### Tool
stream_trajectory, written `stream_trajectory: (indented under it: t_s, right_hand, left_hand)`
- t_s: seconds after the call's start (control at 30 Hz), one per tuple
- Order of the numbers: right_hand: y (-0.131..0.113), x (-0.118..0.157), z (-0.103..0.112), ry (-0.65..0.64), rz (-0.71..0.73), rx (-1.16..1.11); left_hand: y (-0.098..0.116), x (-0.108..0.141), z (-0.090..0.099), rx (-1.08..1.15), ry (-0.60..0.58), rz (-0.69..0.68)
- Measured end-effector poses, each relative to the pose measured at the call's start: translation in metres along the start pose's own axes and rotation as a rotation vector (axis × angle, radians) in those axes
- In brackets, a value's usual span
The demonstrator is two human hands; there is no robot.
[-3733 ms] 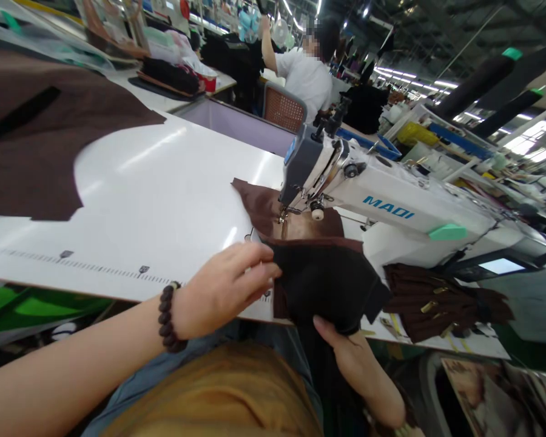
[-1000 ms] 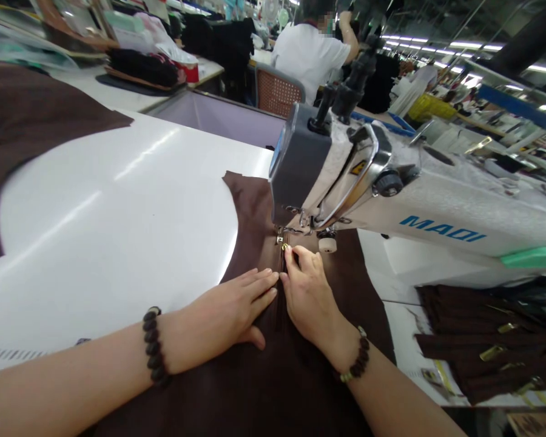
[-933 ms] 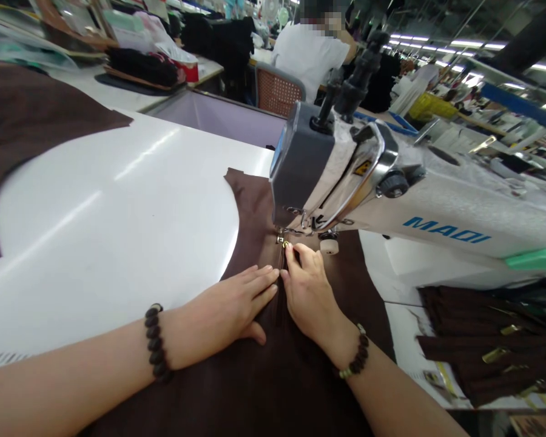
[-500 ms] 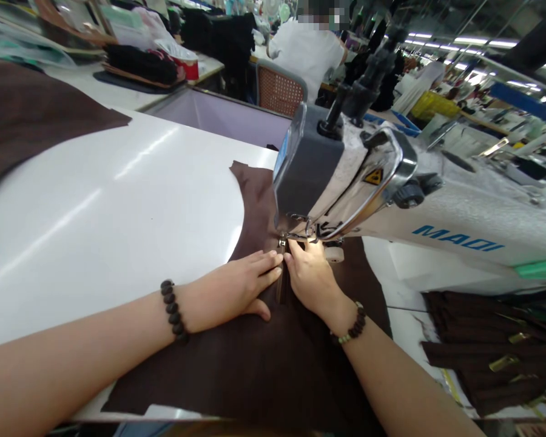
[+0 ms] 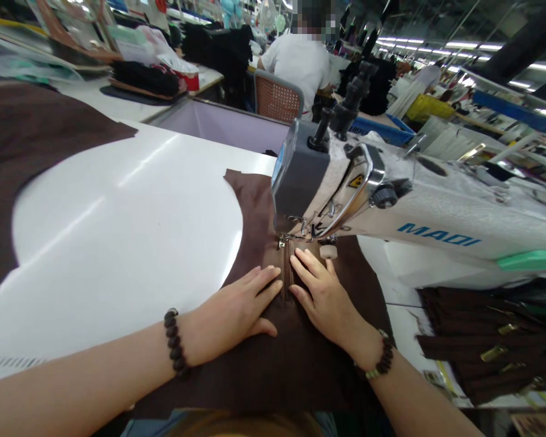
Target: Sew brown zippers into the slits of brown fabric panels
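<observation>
A dark brown fabric piece [image 5: 255, 370] lies under the head of a sewing machine [image 5: 318, 182]. Along its middle runs a narrow zipper [image 5: 286, 273], ending close to the presser foot [image 5: 282, 241]. My left hand [image 5: 236, 306] rests flat on the fabric just left of the zipper, fingers stretched toward it and thumb apart. On the other side, my right hand [image 5: 323, 291] lies with fingers spread on the cloth, its fingertips beside the zipper and near a white roller [image 5: 328, 252]. The needle tip is too small to make out.
More brown fabric [image 5: 50, 133] lies on the white table [image 5: 131, 224] at left. At right sits a stack of brown pieces with zippers [image 5: 482, 346]. A lilac-lined bin [image 5: 227, 124] is beyond the table, and a person in a white shirt [image 5: 295, 67] sits behind it.
My right hand has drawn back from the presser foot and spread its fingers, exposing more of the zipper. My left hand has slid slightly toward me. The view has shifted a little.
</observation>
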State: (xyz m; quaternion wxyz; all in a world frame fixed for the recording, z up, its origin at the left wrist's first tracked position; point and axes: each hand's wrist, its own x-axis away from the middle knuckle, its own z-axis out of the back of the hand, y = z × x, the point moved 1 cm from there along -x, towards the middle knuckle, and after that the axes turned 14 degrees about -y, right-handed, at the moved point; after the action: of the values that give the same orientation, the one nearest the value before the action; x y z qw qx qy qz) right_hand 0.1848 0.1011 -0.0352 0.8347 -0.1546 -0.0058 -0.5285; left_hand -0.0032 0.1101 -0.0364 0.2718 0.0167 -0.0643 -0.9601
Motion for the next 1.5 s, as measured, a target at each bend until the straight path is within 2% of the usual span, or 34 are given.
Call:
stream_trajectory:
  t_s: [0.17, 0.43, 0.7, 0.97, 1.2, 1.37, 1.5]
  right_hand:
    - [0.003, -0.001, 0.004, -0.006, 0.012, -0.011]
    - [0.004, 0.000, 0.003, -0.017, 0.004, -0.001]
    - [0.006, -0.003, 0.006, -0.016, 0.022, 0.009]
    - [0.012, -0.014, 0.007, -0.032, 0.034, -0.046]
    - [0.017, -0.027, 0.010, -0.037, -0.021, -0.036]
    - [0.009, -0.021, 0.009, 0.000, -0.048, -0.035]
    - [0.000, -0.010, 0.004, -0.026, -0.048, -0.010]
  left_hand:
    - [0.003, -0.001, 0.004, -0.002, -0.001, 0.044]
    - [0.002, 0.000, -0.004, 0.038, -0.012, -0.062]
    - [0.000, -0.003, 0.001, 0.109, -0.044, -0.053]
    - [-0.013, -0.009, 0.000, 0.103, -0.045, -0.089]
    - [-0.029, -0.019, 0.008, 0.081, -0.073, -0.100]
    - [-0.020, -0.012, 0.006, 0.085, -0.034, -0.078]
    - [-0.007, -0.003, 0.004, 0.045, 0.012, -0.069]
